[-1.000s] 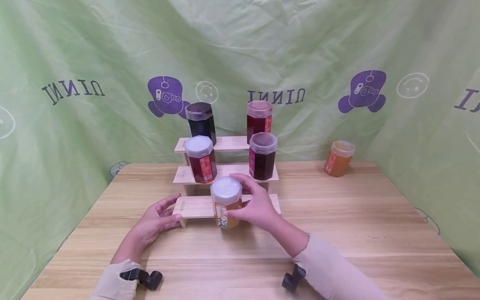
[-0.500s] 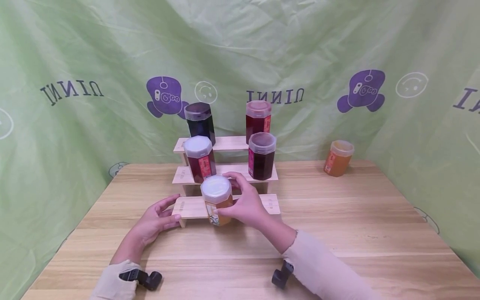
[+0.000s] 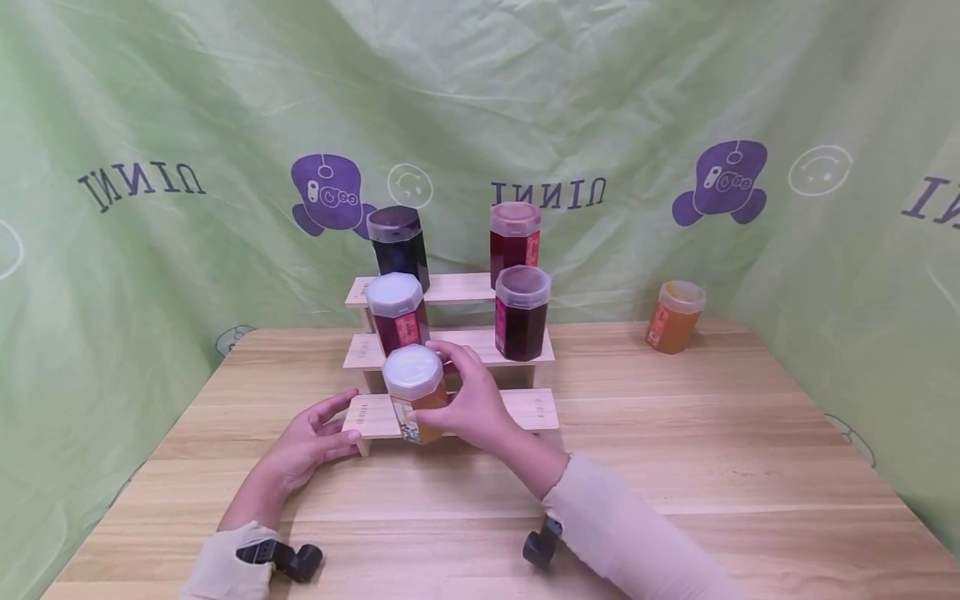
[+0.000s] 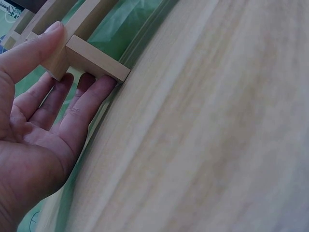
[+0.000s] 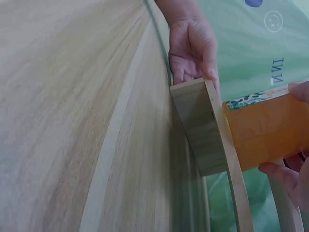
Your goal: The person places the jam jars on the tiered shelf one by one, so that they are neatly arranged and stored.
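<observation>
My right hand (image 3: 476, 408) holds an octagonal jar (image 3: 412, 372) of orange contents with a white lid and a patterned label, thumb in front and fingers round the far side. In the right wrist view the orange jar's (image 5: 270, 128) base is right at the board of the lowest step. My left hand (image 3: 303, 446) grips the left end of the three-step wooden stand (image 3: 525, 408). In the left wrist view the thumb lies on the board and the fingertips (image 4: 107, 84) touch the stand's leg from the side and below.
On the middle step stand a red jar (image 3: 393, 312) and a dark jar (image 3: 525, 325). The top step bears a near-black jar (image 3: 400, 250) and a red jar with a pink lid (image 3: 513, 246). Another orange jar (image 3: 673, 321) stands at the table's back right, before a green curtain (image 3: 637, 100).
My right hand has carried the orange jar left along the lowest step, now in front of the red jar. The left hand has kept its grip on the stand.
</observation>
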The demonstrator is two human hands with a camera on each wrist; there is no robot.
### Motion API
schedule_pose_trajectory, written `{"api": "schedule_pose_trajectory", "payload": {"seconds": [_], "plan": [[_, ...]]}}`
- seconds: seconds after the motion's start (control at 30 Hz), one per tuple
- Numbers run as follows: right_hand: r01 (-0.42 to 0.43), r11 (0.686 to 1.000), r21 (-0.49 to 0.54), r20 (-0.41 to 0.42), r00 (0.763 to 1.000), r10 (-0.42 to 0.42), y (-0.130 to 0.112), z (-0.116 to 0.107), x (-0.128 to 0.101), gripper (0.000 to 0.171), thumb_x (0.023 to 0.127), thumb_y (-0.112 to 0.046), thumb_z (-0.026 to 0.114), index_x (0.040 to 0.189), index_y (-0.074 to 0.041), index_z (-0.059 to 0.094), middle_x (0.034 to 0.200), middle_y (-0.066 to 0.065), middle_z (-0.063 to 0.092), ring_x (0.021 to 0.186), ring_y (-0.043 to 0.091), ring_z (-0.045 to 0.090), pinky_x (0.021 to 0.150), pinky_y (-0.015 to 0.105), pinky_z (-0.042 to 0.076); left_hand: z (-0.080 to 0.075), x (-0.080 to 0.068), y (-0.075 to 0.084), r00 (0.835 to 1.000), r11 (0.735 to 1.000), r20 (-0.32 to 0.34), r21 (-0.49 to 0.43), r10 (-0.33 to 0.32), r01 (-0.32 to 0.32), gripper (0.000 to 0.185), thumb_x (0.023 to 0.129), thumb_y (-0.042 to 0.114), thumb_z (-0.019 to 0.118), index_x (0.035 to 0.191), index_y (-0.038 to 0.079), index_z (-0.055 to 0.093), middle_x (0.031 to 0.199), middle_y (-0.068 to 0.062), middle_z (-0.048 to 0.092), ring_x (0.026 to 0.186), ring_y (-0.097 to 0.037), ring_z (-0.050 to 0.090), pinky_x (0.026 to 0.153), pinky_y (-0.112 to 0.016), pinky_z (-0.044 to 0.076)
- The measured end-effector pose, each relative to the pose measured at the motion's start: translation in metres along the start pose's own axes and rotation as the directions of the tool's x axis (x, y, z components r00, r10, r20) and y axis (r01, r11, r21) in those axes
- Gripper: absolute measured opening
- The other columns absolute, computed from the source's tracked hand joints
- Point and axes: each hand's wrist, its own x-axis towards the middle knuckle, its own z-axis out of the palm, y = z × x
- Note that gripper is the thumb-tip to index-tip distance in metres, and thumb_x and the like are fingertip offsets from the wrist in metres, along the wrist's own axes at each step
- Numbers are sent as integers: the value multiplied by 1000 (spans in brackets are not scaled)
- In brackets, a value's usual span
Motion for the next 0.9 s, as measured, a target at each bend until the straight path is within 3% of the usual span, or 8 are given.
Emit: {"api": "schedule_pose_trajectory", "payload": {"seconds": [0.13, 0.47, 0.9], "plan": [[13, 999, -47, -3, 1000, -13, 0, 4, 3, 84, 53, -25, 85, 127, -27, 44, 108, -5, 50, 91, 13, 52, 64, 20, 53, 0, 0, 0, 1000, 1000, -1, -2, -10, 10, 74, 76, -8, 60, 139, 3, 22, 136, -20, 24, 103, -22, 54, 85, -45, 47], [2, 1000, -27, 4, 1000, -2, 1, 11, 7, 81, 56, -25, 83, 127, -26, 43, 110, -6, 53, 91, 9, 55, 69, 21, 53, 0, -1, 0, 999, 1000, -24, -15, -24, 24, 75, 75, -8, 61, 139, 4, 22, 133, -16, 31, 102, -22, 55, 85, -44, 47], [-12, 1000, -20, 51, 999, 13, 2, 12, 10, 85, 55, -27, 83, 129, -31, 40, 111, -5, 49, 92, 12, 54, 70, 18, 52, -2, 1, -2, 1000, 999, -10, -22, -24, 23, 75, 76, -8, 61, 139, 3, 21, 138, -21, 23, 102, -23, 55, 84, -46, 47]]}}
